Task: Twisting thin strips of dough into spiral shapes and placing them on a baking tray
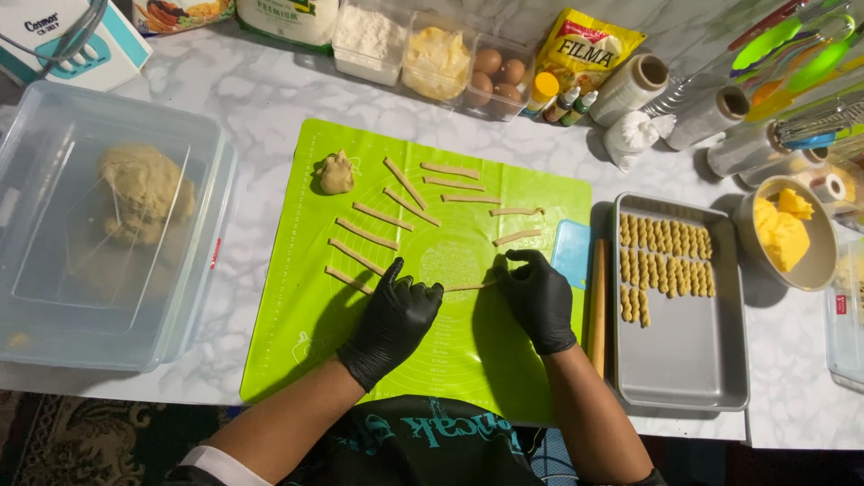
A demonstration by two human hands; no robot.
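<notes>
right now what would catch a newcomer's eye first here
The bright green mat in the middle, with thin dough strips laid out on its upper half. At its centre two black-gloved hands, the left hand and the right hand, hold one dough strip between them. To the right, a grey tray carries rows of twisted dough pieces; to the left, a clear tub holds a big dough lump.

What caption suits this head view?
Gloved left hand and right hand stretch a dough strip over a green mat.
</notes>
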